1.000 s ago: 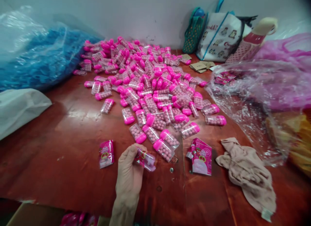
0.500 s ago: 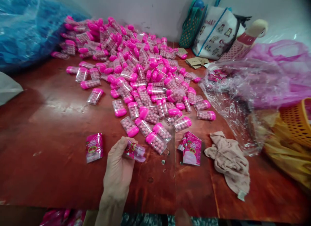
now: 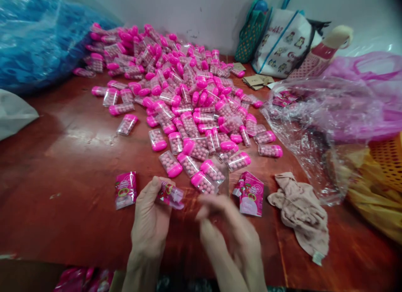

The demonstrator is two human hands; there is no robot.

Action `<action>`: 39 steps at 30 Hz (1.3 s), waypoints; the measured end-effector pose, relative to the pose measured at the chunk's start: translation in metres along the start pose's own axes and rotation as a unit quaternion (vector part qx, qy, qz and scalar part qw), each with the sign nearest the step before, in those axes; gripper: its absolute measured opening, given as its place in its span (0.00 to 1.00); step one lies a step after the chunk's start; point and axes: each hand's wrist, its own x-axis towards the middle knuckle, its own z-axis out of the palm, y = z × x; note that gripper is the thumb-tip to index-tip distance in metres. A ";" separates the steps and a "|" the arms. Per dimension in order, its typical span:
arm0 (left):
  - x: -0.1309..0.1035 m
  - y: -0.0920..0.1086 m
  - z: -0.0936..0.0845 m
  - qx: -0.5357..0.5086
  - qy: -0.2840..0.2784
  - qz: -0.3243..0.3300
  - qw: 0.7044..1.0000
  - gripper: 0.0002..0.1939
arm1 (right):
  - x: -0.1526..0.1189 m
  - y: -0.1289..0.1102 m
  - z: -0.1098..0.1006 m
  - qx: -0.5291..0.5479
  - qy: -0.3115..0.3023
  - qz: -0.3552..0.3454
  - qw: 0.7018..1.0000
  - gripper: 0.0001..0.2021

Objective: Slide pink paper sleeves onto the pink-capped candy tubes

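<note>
My left hand (image 3: 151, 225) pinches a small pink printed plastic sleeve (image 3: 171, 195) between thumb and fingers; the sleeve's clear end points right. My right hand (image 3: 230, 235) is blurred, a short way right of the sleeve and apart from it. Its thumb and forefinger are spread, and I see nothing between them. Beyond both hands lies a heap of clear boxes with pink caps and pale pink balls (image 3: 188, 80). A pink printed packet (image 3: 126, 190) lies left of my left hand. Several folded pink sleeves (image 3: 251, 194) lie to the right of my right hand.
A crumpled beige cloth (image 3: 301, 214) lies at the right on the red-brown table (image 3: 69, 200). Clear and pink plastic bags (image 3: 354, 99) and a yellow basket (image 3: 386, 158) crowd the right side. Patterned bags (image 3: 282, 42) stand against the wall. A large blue bag (image 3: 40, 45) fills the back left.
My right hand has come up from the bottom edge towards the sleeve. My left hand keeps hold of the sleeve in nearly the same place. The view has shifted slightly.
</note>
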 end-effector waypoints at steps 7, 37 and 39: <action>-0.001 0.003 -0.001 -0.002 0.027 0.032 0.999 0.10 | 0.114 -0.044 0.010 -0.263 -0.006 -0.017 0.965 0.18; -0.012 -0.002 0.010 0.052 -0.060 0.078 0.994 0.08 | 0.099 -0.081 -0.012 0.213 -0.117 0.206 0.948 0.13; -0.015 -0.004 0.013 0.063 -0.068 0.085 0.992 0.10 | 0.098 -0.080 -0.009 0.197 -0.102 0.182 0.958 0.12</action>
